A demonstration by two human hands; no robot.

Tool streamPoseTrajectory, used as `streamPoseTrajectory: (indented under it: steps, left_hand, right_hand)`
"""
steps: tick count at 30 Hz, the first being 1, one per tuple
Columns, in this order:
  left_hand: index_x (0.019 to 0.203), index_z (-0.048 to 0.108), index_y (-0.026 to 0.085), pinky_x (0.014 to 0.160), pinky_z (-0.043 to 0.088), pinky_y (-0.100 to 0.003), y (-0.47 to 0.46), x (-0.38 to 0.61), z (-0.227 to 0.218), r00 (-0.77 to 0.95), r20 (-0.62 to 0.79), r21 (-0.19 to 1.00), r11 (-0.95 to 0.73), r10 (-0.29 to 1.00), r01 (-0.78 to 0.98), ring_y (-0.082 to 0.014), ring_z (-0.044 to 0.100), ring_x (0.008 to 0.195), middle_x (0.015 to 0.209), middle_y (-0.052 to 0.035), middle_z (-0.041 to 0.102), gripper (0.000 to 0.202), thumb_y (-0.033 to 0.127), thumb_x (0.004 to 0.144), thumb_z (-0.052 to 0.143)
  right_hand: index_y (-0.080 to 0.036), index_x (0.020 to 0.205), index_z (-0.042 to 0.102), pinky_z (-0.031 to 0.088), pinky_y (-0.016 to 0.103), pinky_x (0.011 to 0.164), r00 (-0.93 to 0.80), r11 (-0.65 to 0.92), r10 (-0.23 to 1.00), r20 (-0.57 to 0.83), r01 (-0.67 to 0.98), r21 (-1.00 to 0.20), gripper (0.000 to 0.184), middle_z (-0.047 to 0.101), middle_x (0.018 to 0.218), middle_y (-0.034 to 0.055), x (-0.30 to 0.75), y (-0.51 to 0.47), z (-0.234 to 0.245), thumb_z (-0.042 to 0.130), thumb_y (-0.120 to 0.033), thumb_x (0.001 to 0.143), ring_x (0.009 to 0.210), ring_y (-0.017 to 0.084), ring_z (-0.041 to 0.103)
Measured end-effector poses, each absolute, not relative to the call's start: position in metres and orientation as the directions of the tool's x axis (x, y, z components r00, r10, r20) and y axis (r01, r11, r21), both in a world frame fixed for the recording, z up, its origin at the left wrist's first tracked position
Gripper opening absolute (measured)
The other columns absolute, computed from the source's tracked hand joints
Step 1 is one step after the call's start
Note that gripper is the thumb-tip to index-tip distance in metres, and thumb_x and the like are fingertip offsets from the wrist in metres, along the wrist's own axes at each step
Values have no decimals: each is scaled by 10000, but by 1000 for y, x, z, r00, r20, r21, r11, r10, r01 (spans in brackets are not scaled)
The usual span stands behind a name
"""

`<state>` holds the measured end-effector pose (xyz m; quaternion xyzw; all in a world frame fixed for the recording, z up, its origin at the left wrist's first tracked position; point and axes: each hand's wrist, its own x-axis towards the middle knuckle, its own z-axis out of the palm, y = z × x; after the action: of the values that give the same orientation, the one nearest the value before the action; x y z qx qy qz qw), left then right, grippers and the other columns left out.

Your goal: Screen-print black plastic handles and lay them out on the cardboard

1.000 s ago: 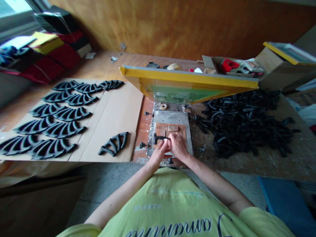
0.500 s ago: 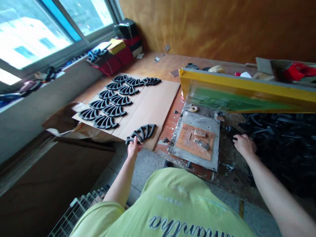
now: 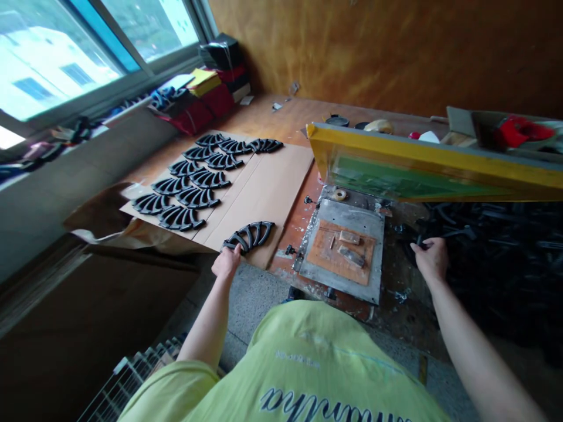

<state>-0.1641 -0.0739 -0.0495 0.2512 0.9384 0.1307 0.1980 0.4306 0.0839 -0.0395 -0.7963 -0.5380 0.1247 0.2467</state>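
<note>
My left hand [image 3: 226, 263] rests at the near edge of the cardboard sheet [image 3: 268, 181], its fingers curled against a fan of curved black plastic pieces [image 3: 248, 235]. My right hand [image 3: 431, 256] reaches into the pile of loose black pieces [image 3: 497, 246] at the right, its fingers closed on one black piece at the pile's edge. Between the hands lies the metal jig plate [image 3: 343, 249] with an orange pad and small blocks, nothing on it. The yellow-framed printing screen [image 3: 422, 164] stands tilted up above the plate.
Rows of black curved pieces [image 3: 189, 176] lie on the far part of the cardboard. Red and yellow stacks [image 3: 206, 94] sit by the window. A cardboard box with red items [image 3: 514, 129] is at the back right. A wire rack [image 3: 136, 375] stands on the floor by my left side.
Both hands left the jig plate, where they held a black piece. The left hand went to the fanned pieces on the cardboard; the right hand reached into the loose pile and closed.
</note>
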Motion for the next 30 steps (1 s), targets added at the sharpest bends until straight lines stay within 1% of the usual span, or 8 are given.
streamPoseTrajectory:
  steps: [4,7,11,14,18,22,26,30]
  left_hand:
    - [1354,555,182,1052,360,-469,-72,-120,-50,-690,15,278,660,724,698,-352,435,1317,1449,-170,509,581,532,904,440]
    - [1393,543,211,1087,325,-477,-58,-89,-57,-633,14,259,609,774,750,-351,392,1338,1490,-131,475,617,559,889,469]
    - [1404,533,198,1108,244,-574,-38,-73,-62,-734,-34,276,713,678,645,-426,292,1386,1542,-150,402,731,664,846,459]
    - [1412,523,204,1082,240,-622,-28,-74,-63,-766,-71,287,749,639,597,-454,287,1383,1549,-159,392,766,694,829,441]
    - [1363,570,243,1053,267,-642,-20,-78,-65,-804,-109,284,793,585,538,-452,264,1410,1555,-132,398,701,663,809,485]
    - [1292,632,262,1055,307,-595,-21,-82,-65,-812,-107,279,801,574,530,-422,295,1413,1535,-102,441,611,611,800,537]
    - [1233,687,269,1037,339,-570,-19,-98,-66,-750,-48,269,732,660,626,-416,364,1365,1483,-87,511,576,617,786,583]
    - [1194,718,289,1057,332,-523,20,-133,-69,-583,74,273,546,809,792,-403,375,1362,1455,-63,547,527,596,771,648]
  right_hand:
    - [-167,1230,482,484,415,902,120,68,957,264,793,-605,423,589,1132,151,379,54,-25,543,-346,851,1007,265,581]
    - [-181,1356,469,477,424,953,-241,372,922,303,772,-516,429,578,1191,153,333,35,-20,418,-254,936,1104,269,566]
    - [-265,1355,574,503,403,926,-543,597,802,249,735,-321,503,609,1121,111,293,23,-18,405,-112,906,1033,262,584]
    - [-314,1319,631,533,411,872,-581,645,761,288,727,-236,542,642,1077,106,281,24,-19,428,-75,877,966,269,594]
    - [-360,1298,652,560,439,851,-562,662,738,373,709,-243,559,666,1092,108,276,31,-28,414,-78,879,1001,290,614]
    - [-451,1418,504,569,485,873,-556,683,721,413,670,-292,651,673,1132,82,277,36,-38,388,-97,884,1057,306,626]
    - [-533,1492,303,573,517,892,-532,683,720,446,658,-318,733,673,1163,48,279,36,-45,386,-123,889,1064,312,645]
    - [-508,1493,336,576,507,874,-506,671,720,475,682,-291,655,682,1157,49,281,37,-56,415,-194,923,1039,300,664]
